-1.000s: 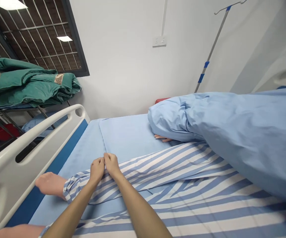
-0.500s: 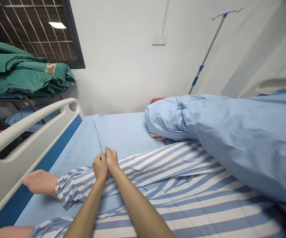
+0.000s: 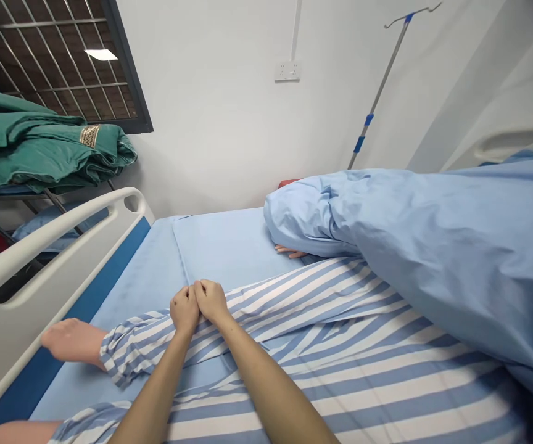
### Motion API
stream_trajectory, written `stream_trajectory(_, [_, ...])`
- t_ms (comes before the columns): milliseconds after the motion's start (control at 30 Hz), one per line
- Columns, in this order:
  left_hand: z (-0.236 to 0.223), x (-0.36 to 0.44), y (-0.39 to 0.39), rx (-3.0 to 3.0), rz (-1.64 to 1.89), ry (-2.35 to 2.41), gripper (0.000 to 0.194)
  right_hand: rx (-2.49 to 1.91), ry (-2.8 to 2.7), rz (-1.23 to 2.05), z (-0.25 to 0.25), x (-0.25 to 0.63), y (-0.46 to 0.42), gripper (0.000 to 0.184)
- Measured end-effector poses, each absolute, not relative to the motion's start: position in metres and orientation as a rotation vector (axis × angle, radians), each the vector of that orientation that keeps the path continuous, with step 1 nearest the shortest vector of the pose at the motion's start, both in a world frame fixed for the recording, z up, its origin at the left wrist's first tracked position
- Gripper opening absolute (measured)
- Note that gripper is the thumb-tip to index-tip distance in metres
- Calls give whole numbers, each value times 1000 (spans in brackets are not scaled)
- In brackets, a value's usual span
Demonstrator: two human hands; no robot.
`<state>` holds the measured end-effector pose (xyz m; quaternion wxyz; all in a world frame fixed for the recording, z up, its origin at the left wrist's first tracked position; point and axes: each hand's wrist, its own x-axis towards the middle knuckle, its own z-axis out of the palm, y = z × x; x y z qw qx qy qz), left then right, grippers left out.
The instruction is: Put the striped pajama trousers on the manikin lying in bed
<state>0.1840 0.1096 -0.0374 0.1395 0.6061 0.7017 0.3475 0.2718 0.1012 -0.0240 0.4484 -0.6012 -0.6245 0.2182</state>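
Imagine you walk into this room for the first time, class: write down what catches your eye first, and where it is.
The left hand and right hand meet at the centre on a striped pyjama leg, with a bare foot beyond its cuff. A bulky pale blue quilt fills the right side, and folded green cloth lies upper left.

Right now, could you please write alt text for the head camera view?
The left hand and right hand rest on the blue-and-white striped trouser leg of a person lying on a hospital bed, whose bare foot lies beside a white side rail. A blue quilt fills the right.
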Motion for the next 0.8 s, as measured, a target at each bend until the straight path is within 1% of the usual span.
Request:
stream_trajectory(133, [-28,189,113,1712,1014,1925,33,-1383,-1453,590,-32,274,104,39])
stream_trajectory(267, [-8,211,120,1555,1279,1743,29,-1245,-1256,735,-27,280,111,41])
stream_trajectory(367, [-4,229,120,1429,1403,1669,29,-1120,-1083,874,-26,286,115,38])
stream_trajectory(500, [-22,238,114,1538,1269,1828,31,-1057,-887,970,-28,290,117,34])
stream_trajectory(600, [-32,236,111,1676,1175,1894,34,-1093,-896,962,-29,290,118,34])
stream_trajectory(733, [-33,234,111,1721,1091,1948,35,-1313,-1049,844,-20,295,116,34])
stream_trajectory(800, [-32,234,112,1763,1021,1969,32,-1398,-1223,710,-9,302,111,35])
